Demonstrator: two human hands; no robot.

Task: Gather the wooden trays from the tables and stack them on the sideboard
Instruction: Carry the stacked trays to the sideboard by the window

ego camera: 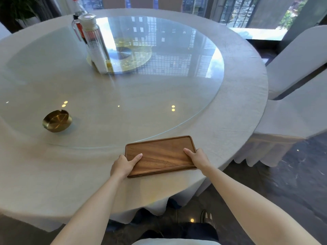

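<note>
A rectangular wooden tray (pixel 161 154) lies near the front edge of a round table covered in a white cloth (pixel 53 174). My left hand (pixel 123 165) grips the tray's left end, thumb on top and fingers under the edge. At the tray's right end, my right hand (pixel 198 157) holds on the same way, thumb lying on the wood. The tray looks flat and close to the cloth; I cannot tell whether it is lifted.
A large glass turntable (pixel 159 106) covers the table's middle. A brass ashtray (pixel 56 121) sits at its left front. Tall bottles and a clear holder (pixel 93 41) stand at the back left. White-covered chairs (pixel 297 89) line the right side. Dark floor lies below.
</note>
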